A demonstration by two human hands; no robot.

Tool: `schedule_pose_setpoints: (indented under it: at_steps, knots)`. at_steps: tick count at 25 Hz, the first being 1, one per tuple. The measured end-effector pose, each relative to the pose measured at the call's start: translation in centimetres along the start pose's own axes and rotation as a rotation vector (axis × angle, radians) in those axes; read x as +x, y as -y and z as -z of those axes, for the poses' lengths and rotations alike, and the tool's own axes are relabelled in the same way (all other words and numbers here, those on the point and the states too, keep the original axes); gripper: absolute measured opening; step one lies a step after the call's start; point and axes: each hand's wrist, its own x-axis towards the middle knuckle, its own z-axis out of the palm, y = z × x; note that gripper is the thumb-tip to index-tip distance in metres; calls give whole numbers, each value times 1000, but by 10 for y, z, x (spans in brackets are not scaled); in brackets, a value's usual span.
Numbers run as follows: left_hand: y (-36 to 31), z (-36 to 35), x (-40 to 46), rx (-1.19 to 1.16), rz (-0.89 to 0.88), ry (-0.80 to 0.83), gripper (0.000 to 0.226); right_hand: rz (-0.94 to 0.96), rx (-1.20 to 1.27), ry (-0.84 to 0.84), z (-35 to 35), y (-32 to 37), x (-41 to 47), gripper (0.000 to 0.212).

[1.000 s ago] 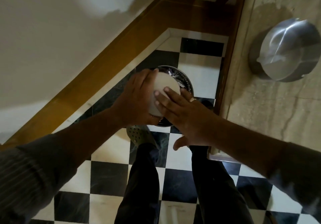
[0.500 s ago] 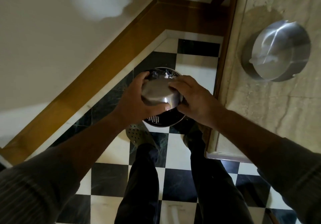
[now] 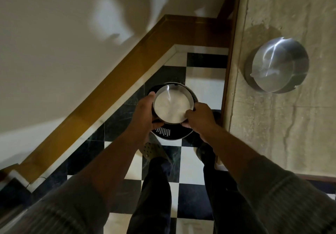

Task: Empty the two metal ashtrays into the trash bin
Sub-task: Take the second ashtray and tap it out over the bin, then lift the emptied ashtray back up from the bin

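A round metal ashtray is held level and open side up between both hands, directly above the black perforated trash bin on the floor. My left hand grips its left rim and underside. My right hand grips its right rim. The inside of the held ashtray looks pale and bare. A second metal ashtray stands on the stone counter at the right, apart from both hands. Most of the bin's opening is hidden under the held ashtray.
The bin stands in a corner between a wall with a wooden baseboard and the counter's wooden edge. My legs and shoes stand on the black-and-white checkered floor just before the bin.
The ashtray was upside down over the bin with my right hand flat on its base. It has since been turned open side up, and both hands now hold its rim.
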Motion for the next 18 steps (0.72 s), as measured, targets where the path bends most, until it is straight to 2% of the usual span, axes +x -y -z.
schedule_pose_setpoints:
  at_steps: [5,9,11,15,18]
  knots:
    - [-13,1,-18,-37,-90,-2,48,134,-92,-60,10,18,-17,41]
    - [-46,-17,-49,-102,-245,36,55,315,-109,-128,42,56,-46,24]
    - [-68,-33,-63,-110,-314,47,51,373,-77,-157,63,76,-59,19]
    - [-107,-82,-87,-41,-418,91,52,410,-5,-235,120,106,-76,13]
    - [-124,-133,-102,33,-427,115,36,382,84,-289,174,108,-84,10]
